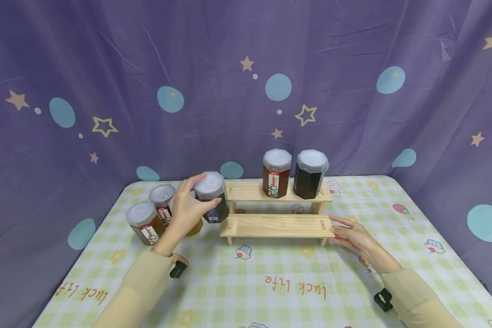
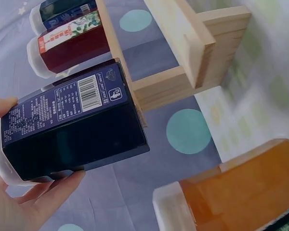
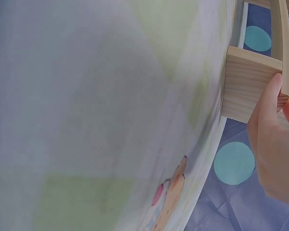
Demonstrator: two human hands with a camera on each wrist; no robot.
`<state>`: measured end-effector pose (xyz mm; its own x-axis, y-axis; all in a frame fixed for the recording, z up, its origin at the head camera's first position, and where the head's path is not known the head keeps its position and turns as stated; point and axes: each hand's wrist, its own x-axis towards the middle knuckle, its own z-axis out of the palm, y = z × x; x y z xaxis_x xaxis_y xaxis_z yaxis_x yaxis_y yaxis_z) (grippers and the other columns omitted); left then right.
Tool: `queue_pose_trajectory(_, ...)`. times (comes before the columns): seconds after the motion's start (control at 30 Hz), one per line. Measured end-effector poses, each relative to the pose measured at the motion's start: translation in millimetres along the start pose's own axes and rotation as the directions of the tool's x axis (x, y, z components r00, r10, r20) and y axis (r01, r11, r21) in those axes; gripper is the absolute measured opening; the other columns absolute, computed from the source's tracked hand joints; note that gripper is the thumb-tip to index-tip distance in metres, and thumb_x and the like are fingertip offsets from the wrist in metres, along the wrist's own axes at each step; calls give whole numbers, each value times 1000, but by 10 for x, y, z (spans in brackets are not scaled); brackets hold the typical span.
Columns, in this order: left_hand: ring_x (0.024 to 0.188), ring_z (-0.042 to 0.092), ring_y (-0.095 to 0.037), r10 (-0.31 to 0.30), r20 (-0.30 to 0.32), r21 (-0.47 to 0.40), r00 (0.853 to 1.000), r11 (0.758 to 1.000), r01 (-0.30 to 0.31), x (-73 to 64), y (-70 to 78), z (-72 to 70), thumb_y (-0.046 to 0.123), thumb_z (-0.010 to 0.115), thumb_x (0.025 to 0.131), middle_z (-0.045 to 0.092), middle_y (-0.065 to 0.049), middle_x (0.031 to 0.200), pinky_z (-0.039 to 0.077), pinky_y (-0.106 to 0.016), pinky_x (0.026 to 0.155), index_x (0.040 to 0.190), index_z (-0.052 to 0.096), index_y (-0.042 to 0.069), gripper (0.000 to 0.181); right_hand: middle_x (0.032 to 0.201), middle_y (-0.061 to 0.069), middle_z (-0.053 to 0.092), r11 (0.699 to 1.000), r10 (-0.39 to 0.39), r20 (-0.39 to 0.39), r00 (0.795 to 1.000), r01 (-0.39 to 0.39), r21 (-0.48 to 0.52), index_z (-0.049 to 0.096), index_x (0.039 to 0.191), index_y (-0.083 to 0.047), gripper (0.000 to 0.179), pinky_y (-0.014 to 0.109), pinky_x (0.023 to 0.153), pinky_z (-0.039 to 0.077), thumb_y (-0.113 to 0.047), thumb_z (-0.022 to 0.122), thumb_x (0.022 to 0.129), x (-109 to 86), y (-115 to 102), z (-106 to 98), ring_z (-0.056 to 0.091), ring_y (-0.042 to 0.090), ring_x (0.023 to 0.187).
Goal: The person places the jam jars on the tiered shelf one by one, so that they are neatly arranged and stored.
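Note:
My left hand (image 1: 184, 207) grips a dark jar (image 1: 218, 210) near its white lid, thumb on one side and fingers on the other. In the left wrist view the dark jar (image 2: 77, 127) shows a label with a barcode, and its base is at the left end of the upper board. My right hand (image 1: 354, 237) pinches the right end of the lower board of a two-step wooden shelf (image 1: 276, 225); the right wrist view has fingers on both sides of that shelf end (image 3: 253, 82). A red-brown jar (image 1: 275, 175) and another dark jar (image 1: 309, 177) stand on the upper step.
Left of the shelf are a brown jar (image 1: 145, 223), a jar with a red-and-white label (image 1: 162, 200) and an amber jar (image 2: 236, 192), partly behind my left hand in the head view. A checked cloth (image 1: 229, 291) covers the table; a purple curtain (image 1: 213, 54) hangs behind.

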<state>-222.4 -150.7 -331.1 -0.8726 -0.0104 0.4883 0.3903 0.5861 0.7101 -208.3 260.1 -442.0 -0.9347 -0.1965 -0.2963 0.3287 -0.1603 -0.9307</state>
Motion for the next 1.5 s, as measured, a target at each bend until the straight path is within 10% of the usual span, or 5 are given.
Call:
queue_pose_trajectory(0.67,94,50,-28,4,19,-36,1000,999,-4,245,136,78,21,79,64,50,-15,107,45,-41,73,120,52,11,62,94,2,63,1000,5,-20,1000,-6,-29,16,139,4,61,36,82,47,-1,50,88,3,-4,7,63,17,84)
queue_pose_trajectory(1.5,96,49,-31,-17,20,-29,1000,999,18,579,302,563,24,79,63,52,-15,106,43,-43,76,119,53,14,63,91,2,63,1000,6,4,1000,-6,-8,13,139,4,63,35,81,47,0,50,88,-9,-13,11,64,17,82)
